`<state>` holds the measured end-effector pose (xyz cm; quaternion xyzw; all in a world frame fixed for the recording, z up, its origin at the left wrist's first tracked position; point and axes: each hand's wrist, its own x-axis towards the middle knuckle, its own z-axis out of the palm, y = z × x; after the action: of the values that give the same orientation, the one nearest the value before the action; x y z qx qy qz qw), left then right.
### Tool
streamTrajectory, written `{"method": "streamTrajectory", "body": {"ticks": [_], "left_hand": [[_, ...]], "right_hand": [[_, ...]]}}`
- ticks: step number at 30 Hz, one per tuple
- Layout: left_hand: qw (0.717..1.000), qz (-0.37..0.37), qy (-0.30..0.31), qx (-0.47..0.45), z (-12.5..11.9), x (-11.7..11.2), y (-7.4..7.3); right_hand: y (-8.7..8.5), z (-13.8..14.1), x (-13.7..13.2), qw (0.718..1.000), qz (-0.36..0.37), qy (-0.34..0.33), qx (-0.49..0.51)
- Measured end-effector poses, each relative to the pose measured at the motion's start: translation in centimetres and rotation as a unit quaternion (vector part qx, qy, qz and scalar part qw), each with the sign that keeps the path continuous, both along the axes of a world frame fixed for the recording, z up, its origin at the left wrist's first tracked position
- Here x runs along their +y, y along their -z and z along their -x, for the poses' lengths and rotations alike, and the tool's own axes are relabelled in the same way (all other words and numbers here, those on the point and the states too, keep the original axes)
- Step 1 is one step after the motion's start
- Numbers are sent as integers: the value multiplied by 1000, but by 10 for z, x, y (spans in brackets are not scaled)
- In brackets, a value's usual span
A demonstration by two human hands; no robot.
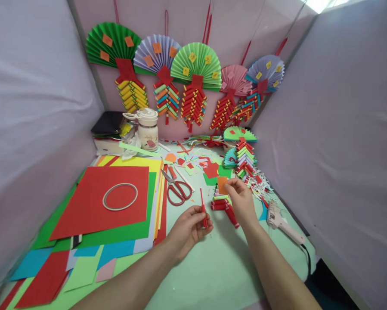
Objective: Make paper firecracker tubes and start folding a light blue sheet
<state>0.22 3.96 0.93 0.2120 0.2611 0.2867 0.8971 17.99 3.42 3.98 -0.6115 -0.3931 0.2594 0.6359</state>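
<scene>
Near the middle of the pale green tabletop, head view: the left hand, its grip narrow, thumb and fingertips pinched on a thin red paper strip that stands almost upright above the fingers. Just to its right, the right hand, grip closed on an orange paper square held by its edge between thumb and forefinger. The square sits at the top of a small bundle of rolled paper tubes, red and light green, lying flat on the tabletop under the right hand; whether square and bundle touch cannot be told. Red-handled scissors, blades shut, lie just left of the hands, beside a stack of coloured sheets. Topmost in that stack is a large red sheet, with a thin pale ring resting on it. A white glue gun lies to the right of the right forearm, its cable trailing toward the tabletop's near edge. Paper offcuts are scattered behind the hands, with finished fan pieces piled at the right rear. A lidded cream jar stands at the left rear. Five pleated paper fan ornaments with hanging tube clusters are fixed to the back wall.
</scene>
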Motion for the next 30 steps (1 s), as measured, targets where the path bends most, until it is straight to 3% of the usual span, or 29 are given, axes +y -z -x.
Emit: {"method": "streamTrajectory", "body": {"ticks": [6, 9, 18, 26, 30], "left_hand": [[998, -29, -53, 34, 0, 5, -5], [996, -45, -66, 48, 1, 8, -4], [987, -81, -76, 117, -3, 13, -5], [967, -153, -77, 192, -6, 11, -3], [960, -167, -64, 215, -7, 10, -2]], "right_hand": [[17, 12, -23, 972, 6, -155, 176], [20, 15, -26, 962, 17, -190, 193], [18, 6, -32, 982, 66, -169, 41], [22, 18, -33, 971, 93, -190, 109], [24, 17, -32, 974, 110, -185, 72]]}}
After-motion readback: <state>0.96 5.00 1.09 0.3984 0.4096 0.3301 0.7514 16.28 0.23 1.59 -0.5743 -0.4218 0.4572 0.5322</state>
